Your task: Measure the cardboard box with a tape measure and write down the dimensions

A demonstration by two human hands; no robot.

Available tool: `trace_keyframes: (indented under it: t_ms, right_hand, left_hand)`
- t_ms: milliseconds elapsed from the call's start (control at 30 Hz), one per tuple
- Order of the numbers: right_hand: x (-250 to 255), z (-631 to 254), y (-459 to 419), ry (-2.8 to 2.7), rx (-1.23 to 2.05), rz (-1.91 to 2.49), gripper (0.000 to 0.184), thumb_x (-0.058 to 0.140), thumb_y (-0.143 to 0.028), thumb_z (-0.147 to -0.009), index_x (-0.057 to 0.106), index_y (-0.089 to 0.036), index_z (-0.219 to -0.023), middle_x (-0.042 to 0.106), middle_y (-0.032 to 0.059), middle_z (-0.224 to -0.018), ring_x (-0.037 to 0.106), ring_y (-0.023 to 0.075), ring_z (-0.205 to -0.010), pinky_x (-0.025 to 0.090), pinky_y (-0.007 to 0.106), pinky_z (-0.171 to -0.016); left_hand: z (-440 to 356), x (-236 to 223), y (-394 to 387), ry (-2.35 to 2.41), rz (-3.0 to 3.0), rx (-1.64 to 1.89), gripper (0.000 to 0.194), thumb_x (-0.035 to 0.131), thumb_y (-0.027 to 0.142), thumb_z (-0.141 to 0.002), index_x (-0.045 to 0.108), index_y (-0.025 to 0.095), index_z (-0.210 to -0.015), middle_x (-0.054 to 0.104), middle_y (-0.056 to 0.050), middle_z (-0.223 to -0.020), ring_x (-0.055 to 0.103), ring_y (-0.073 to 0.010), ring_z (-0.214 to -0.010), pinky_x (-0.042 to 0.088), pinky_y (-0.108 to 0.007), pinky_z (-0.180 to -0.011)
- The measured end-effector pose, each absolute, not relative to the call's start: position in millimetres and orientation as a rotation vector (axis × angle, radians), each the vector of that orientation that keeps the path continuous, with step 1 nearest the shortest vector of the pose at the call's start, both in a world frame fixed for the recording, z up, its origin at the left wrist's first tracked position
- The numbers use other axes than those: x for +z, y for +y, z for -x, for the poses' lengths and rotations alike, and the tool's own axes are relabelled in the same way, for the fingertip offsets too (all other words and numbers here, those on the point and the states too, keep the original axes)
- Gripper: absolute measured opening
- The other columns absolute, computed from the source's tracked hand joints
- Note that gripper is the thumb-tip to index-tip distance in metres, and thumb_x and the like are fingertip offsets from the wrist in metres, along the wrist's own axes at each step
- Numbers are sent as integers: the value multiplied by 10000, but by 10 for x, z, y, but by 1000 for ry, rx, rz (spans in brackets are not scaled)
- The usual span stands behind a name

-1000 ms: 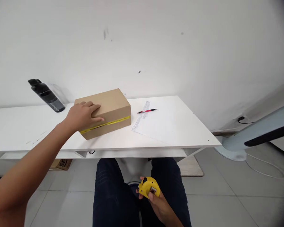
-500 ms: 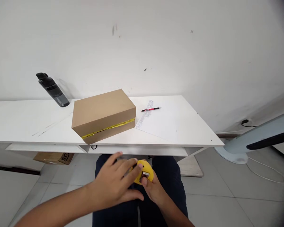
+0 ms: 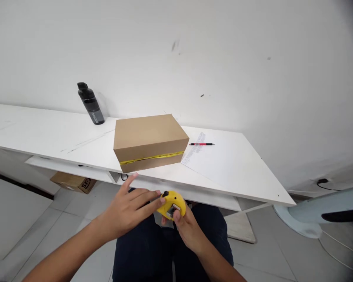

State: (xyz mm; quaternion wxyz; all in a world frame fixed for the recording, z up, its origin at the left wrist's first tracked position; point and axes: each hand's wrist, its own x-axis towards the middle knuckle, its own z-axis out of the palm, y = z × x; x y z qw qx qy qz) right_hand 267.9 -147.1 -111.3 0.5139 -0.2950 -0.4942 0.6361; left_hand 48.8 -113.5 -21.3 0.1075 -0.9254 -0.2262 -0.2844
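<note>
A yellow tape measure, rounded, with a black button and a silvery patch on its face, is held above my lap. My right hand is closed around its lower right side, thumb on the face. My left hand comes from the left with fingers stretched out and the index finger raised. Its other fingertips reach the tape measure's left edge near the black button. Beyond my hands, a closed brown cardboard box with a yellow band along its front side sits on the white desk.
A pen lies on a sheet of paper with writing, right of the box. A dark bottle stands at the back left. Below the desk is another carton. A pale appliance stands at the right.
My view has shifted, so the desk and box appear farther right and tilted. My left hand has drawn back slightly leftward on the tape measure, its index finger lifting. The right hand keeps its hold.
</note>
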Motion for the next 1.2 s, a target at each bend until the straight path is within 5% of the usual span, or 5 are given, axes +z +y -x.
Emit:
trace_keyframes:
  t_ms: [133,300,433,767,1200]
  right_hand:
    - [-751,-2714,-1230,-1229,1501,692,615,717,-721,-825,637,-217,-1169,734,49,-876,637,163,-634,537,317,-634]
    - [-207,-2916,-612,-1031,1255,764,603,698,-749,-817,647,-206,-1075,752,63,-950,620,122,-576,530,271,-561]
    - [24,-3227,133,-980,921,802,600,655,-787,-809,631,-210,-975,709,17,-814,616,110,-567,526,247,-560]
    - [-254,-3662,792,-989,978,789,638,782,-796,-653,649,-241,-937,644,-50,-782,481,59,-512,446,203,-501]
    - [-330,-3590,807,-1031,980,810,647,763,-818,-651,642,-265,-963,561,-57,-810,478,80,-555,487,247,-560]
  left_hand:
    - [-91,-91,-941,-855,2405,-962,397,664,157,-931,651,400,-1245,809,50,-1109,775,-183,-930,79,-593,-1323]
    - [420,245,-563,-1196,2028,-980,145,610,260,-986,715,328,-1059,817,-2,-1016,751,-202,-870,295,-580,-1238]
    - [558,336,-324,-1335,2012,-976,197,531,346,-1041,715,283,-1071,806,11,-1103,740,-201,-962,359,-579,-1193]
    - [503,19,-67,-1758,2249,-1464,342,516,555,-1006,740,338,-1147,601,-20,-1488,505,-288,-1451,470,-511,-1168]
    - [224,-36,-63,-1528,2247,-1463,281,681,455,-940,717,298,-1170,659,-47,-1423,625,-267,-1316,467,-479,-1173]
